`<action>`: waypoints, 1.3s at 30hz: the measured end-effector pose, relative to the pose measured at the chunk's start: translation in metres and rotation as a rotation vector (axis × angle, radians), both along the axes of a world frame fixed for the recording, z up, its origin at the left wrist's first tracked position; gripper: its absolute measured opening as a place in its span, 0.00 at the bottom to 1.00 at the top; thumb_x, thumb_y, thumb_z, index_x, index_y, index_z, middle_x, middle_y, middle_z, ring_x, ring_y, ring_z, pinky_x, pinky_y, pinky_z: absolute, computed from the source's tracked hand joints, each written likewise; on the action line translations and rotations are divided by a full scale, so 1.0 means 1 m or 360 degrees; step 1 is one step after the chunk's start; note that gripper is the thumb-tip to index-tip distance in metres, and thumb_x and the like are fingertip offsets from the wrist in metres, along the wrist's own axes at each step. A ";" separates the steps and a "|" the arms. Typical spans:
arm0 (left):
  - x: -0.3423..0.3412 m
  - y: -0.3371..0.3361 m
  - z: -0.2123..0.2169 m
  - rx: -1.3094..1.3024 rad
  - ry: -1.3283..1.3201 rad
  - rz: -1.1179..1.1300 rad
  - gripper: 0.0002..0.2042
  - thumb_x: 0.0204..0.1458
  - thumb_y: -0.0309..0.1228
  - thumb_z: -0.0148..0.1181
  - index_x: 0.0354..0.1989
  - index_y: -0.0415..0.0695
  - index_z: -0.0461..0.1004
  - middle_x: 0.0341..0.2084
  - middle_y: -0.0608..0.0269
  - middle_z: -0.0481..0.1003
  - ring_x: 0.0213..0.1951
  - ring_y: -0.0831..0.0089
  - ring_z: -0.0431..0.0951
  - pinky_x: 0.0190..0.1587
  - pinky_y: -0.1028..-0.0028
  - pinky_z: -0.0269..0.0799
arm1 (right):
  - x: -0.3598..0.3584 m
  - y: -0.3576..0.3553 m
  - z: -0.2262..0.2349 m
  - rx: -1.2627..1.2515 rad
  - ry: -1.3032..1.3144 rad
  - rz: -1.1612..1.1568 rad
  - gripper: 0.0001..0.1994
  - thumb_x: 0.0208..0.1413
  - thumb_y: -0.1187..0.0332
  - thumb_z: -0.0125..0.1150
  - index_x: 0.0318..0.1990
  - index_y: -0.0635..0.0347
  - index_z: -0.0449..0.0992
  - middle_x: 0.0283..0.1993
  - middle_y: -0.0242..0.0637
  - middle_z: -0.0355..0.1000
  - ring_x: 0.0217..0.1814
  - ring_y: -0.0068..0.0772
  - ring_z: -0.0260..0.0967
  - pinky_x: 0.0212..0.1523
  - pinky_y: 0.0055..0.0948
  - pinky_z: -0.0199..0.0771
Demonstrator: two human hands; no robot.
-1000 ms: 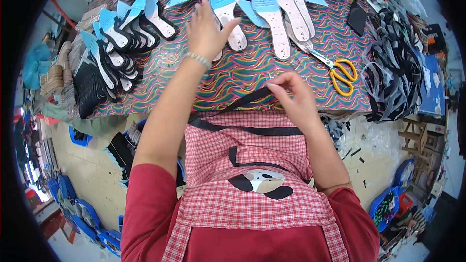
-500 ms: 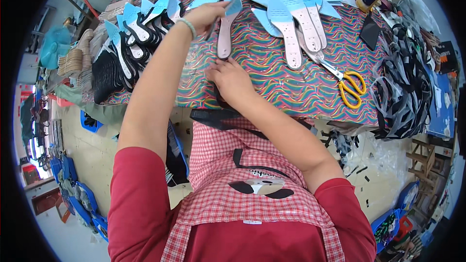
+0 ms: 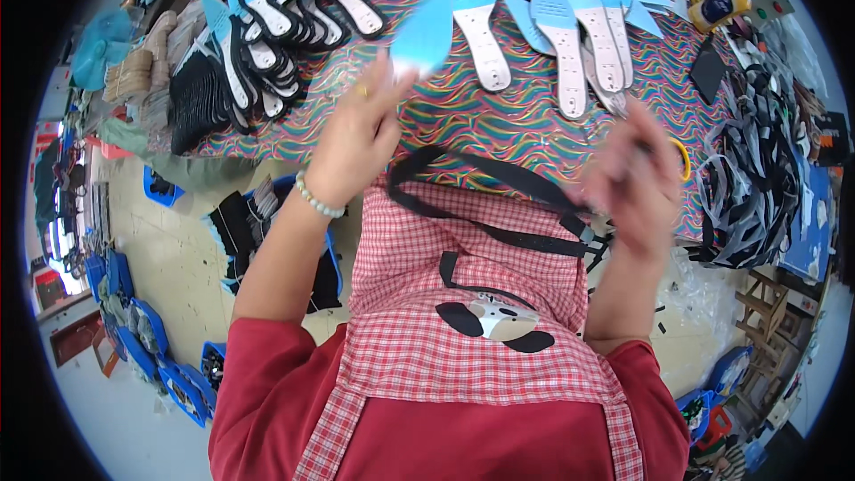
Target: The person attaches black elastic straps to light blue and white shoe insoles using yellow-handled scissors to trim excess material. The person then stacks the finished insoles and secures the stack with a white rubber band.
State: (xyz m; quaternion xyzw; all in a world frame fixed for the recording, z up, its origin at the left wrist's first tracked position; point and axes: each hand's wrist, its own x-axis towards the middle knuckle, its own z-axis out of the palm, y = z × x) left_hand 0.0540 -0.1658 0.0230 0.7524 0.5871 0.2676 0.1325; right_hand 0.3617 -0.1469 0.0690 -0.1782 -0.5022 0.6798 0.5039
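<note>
My left hand [image 3: 356,138] is closed at the pale lower part of a blue-tipped insole [image 3: 424,31], which is smeared by motion and tilted over the table. Just right of it, another insole [image 3: 482,36] with a blue toe and a pale heel lies flat. My right hand [image 3: 639,183] is blurred, hanging over the front right of the table beside yellow-handled scissors [image 3: 683,158]. It covers most of the scissors; whether it grips them is unclear. A black strap [image 3: 499,176] loops along the table's front edge towards my right hand.
Insoles with black edging [image 3: 267,58] are stacked at the left. More blue-tipped insoles [image 3: 570,58] lie at the right. Beyond them are a yellow bottle [image 3: 720,7], a dark phone-like slab [image 3: 708,71] and a heap of black and grey strips [image 3: 757,169].
My left hand has come nearer and lower, with the insole in its fingers. My right hand has left the insole's heel end and moved right, over the scissors. The black strap now shows more fully.
</note>
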 end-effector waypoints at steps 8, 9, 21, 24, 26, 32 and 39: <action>0.008 0.004 -0.033 -0.0115 -0.0021 0.0332 0.22 0.45 0.35 0.69 0.48 0.38 0.74 0.40 0.56 0.76 0.43 0.64 0.75 0.45 0.68 0.71 | -0.041 -0.017 -0.029 0.0321 -0.1247 0.0045 0.07 0.56 0.72 0.58 0.39 0.66 0.73 0.34 0.35 0.73 0.35 0.25 0.70 0.39 0.16 0.69; 0.013 0.012 -0.025 -0.0392 -0.0365 0.0245 0.22 0.45 0.35 0.68 0.48 0.38 0.74 0.37 0.58 0.77 0.40 0.67 0.76 0.42 0.71 0.72 | -0.051 -0.019 -0.035 0.0002 -0.1053 -0.0013 0.07 0.56 0.72 0.59 0.40 0.66 0.74 0.35 0.34 0.73 0.36 0.23 0.70 0.39 0.17 0.70; 0.079 -0.035 0.028 -0.0740 -0.2336 0.0218 0.08 0.52 0.25 0.62 0.40 0.36 0.77 0.32 0.63 0.79 0.32 0.78 0.78 0.36 0.78 0.74 | -0.065 -0.019 -0.033 -0.0609 -0.0149 -0.0176 0.08 0.53 0.72 0.65 0.39 0.62 0.73 0.33 0.30 0.73 0.33 0.15 0.70 0.34 0.15 0.72; 0.079 -0.038 0.028 -0.0640 -0.2231 0.0262 0.08 0.52 0.25 0.62 0.39 0.36 0.78 0.33 0.63 0.79 0.33 0.80 0.78 0.36 0.79 0.73 | -0.069 -0.020 -0.031 -0.0612 -0.0134 -0.0196 0.08 0.54 0.72 0.64 0.38 0.62 0.73 0.33 0.29 0.73 0.33 0.15 0.70 0.33 0.14 0.72; 0.079 -0.040 0.029 -0.0614 -0.2131 0.0234 0.08 0.52 0.26 0.62 0.39 0.37 0.78 0.33 0.63 0.79 0.33 0.81 0.77 0.37 0.80 0.72 | -0.071 -0.025 -0.030 -0.0509 -0.0248 -0.0341 0.08 0.53 0.72 0.65 0.38 0.63 0.74 0.34 0.31 0.73 0.35 0.18 0.71 0.36 0.17 0.72; 0.071 -0.033 0.036 -0.0246 -0.1343 -0.0193 0.10 0.55 0.25 0.58 0.44 0.35 0.76 0.40 0.59 0.76 0.40 0.78 0.74 0.42 0.77 0.71 | -0.054 -0.019 -0.017 0.0529 -0.0852 -0.0347 0.09 0.55 0.68 0.61 0.38 0.65 0.77 0.39 0.38 0.73 0.43 0.29 0.70 0.44 0.26 0.69; 0.085 -0.021 0.046 -0.0352 -0.2065 -0.0276 0.26 0.60 0.40 0.45 0.56 0.27 0.63 0.47 0.45 0.73 0.52 0.56 0.73 0.57 0.62 0.65 | -0.069 -0.026 -0.006 -0.0256 -0.0338 0.0065 0.11 0.63 0.64 0.52 0.44 0.63 0.73 0.35 0.26 0.68 0.36 0.15 0.63 0.39 0.18 0.65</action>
